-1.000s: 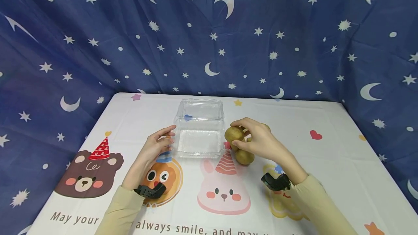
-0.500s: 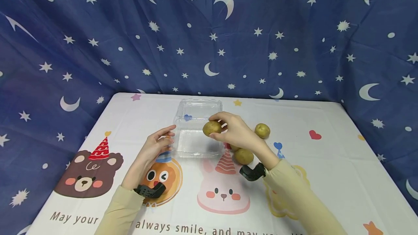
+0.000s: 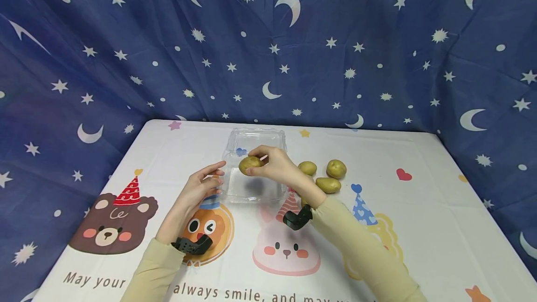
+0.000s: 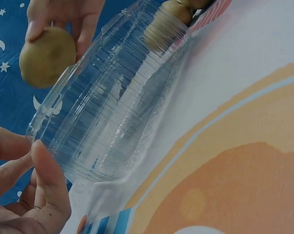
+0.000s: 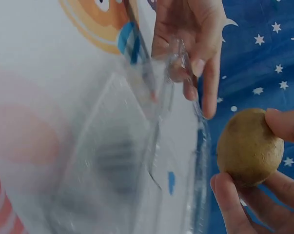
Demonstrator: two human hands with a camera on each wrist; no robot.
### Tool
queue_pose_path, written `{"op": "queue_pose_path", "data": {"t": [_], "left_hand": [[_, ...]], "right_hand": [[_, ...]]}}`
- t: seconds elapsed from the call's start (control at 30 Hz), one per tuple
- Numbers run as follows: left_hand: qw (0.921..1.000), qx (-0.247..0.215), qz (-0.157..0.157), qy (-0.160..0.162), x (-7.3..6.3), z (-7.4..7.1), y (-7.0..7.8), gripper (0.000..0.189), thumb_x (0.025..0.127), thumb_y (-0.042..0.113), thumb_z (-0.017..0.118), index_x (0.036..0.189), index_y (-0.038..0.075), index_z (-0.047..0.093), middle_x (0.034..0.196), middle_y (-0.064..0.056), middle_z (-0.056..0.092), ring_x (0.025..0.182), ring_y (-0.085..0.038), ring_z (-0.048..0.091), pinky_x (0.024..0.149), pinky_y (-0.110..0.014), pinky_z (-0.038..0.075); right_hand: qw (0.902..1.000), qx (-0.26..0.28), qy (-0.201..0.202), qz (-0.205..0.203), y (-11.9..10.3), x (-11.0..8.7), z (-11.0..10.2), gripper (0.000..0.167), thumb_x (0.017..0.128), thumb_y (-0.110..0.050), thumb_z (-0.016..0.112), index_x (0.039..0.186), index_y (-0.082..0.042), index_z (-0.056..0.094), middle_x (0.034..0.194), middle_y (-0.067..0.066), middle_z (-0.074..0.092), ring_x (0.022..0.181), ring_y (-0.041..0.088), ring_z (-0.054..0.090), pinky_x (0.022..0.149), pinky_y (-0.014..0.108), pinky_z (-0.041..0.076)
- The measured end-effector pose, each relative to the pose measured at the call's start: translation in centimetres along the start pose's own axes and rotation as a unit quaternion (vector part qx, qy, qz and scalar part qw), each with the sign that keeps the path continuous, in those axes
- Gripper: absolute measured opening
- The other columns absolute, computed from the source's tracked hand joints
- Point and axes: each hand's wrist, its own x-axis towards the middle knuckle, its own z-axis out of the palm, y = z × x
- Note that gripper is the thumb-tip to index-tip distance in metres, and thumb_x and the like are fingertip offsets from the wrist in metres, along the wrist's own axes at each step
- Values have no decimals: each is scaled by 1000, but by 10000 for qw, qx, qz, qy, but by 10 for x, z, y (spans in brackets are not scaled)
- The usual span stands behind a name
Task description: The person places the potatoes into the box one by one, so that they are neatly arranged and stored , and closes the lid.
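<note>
My right hand [image 3: 278, 168] holds a potato [image 3: 248, 166] between thumb and fingers, above the base of a clear plastic clamshell box [image 3: 251, 199] in the head view. The box lies with its lid folded back, away from me. At the box's left side, my left hand [image 3: 200, 189] pinches the rim between thumb and finger, as the left wrist view shows at its corner [image 4: 35, 139]. In the right wrist view the held potato [image 5: 249, 147] is beside the rim, gripped from the right.
Several more potatoes lie right of the box, among them a round one [image 3: 336, 169] and a longer one [image 3: 328, 185]; my right wrist partly hides others. A white cartoon-printed cloth [image 3: 444, 227] covers the table. Behind it hangs a blue starry curtain [image 3: 235, 50].
My right hand has lifted the potato from the group and carried it left, over the box. The left hand has stayed at the box's left side.
</note>
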Motion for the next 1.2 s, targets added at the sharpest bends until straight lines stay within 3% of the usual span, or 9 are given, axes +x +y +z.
{"op": "queue_pose_path", "data": {"t": [0.13, 0.27, 0.4, 0.57, 0.7, 0.8, 1.07, 1.2], "left_hand": [[10000, -20, -7, 13, 0, -1, 0, 56, 90, 1, 53, 144, 11, 45, 110, -2, 47, 80, -7, 54, 69, -16, 53], [10000, -44, -11, -9, 0, -2, 0, 56, 90, 1, 54, 144, 11, 44, 110, 0, 47, 80, -6, 54, 68, -16, 53], [10000, -24, -18, -8, 1, -2, -1, 55, 90, 1, 53, 144, 11, 45, 110, -1, 47, 80, -6, 54, 68, -16, 53], [10000, 22, -43, 18, 1, -2, -1, 55, 90, 1, 53, 144, 11, 45, 112, -3, 46, 81, -7, 54, 69, -17, 53], [10000, -6, -58, 8, 1, -2, -1, 56, 90, 1, 53, 144, 12, 45, 111, -2, 46, 80, -6, 54, 69, -17, 53], [10000, 8, -62, 1, 1, -2, -1, 56, 90, 1, 53, 144, 13, 45, 111, -1, 46, 81, -5, 54, 69, -17, 53], [10000, 65, -55, -41, 1, -2, -1, 55, 90, 2, 53, 143, 14, 45, 114, -3, 46, 82, -8, 54, 71, -17, 53], [10000, 25, -68, -21, 1, -2, -1, 56, 90, 1, 53, 144, 13, 45, 114, -3, 45, 81, -8, 54, 70, -17, 53]], "right_hand": [[9977, 542, 142, 379, 3, 9, 12, 42, 79, -21, 75, 117, -7, 66, 109, 10, 68, 97, 23, 64, 74, 23, 52], [9882, 1257, 284, 824, 6, 17, 23, 40, 79, -19, 75, 115, -4, 66, 106, 15, 67, 91, 19, 62, 70, 22, 53], [9711, 1927, 406, 1349, 9, 23, 34, 41, 80, -17, 74, 116, 1, 65, 107, 17, 67, 76, 12, 62, 71, 27, 57], [9441, 2582, 516, 1984, 15, 27, 47, 41, 80, -18, 75, 114, 2, 62, 107, 14, 66, 71, 10, 62, 74, 27, 57], [9247, 2992, 666, 2259, 18, 27, 56, 39, 82, -20, 74, 111, 3, 62, 101, 9, 64, 70, 10, 61, 77, 28, 57], [9170, 3119, 792, 2357, 20, 27, 62, 38, 81, -21, 75, 107, 3, 62, 94, 6, 63, 69, 9, 61, 75, 27, 58], [9103, 3136, 1017, 2505, 17, 28, 70, 38, 80, -20, 76, 106, 3, 60, 90, 5, 61, 67, 8, 60, 73, 25, 58], [9109, 3121, 1076, 2474, 16, 29, 71, 36, 79, -8, 73, 109, 4, 59, 95, 10, 61, 66, 9, 60, 75, 27, 58]]}}
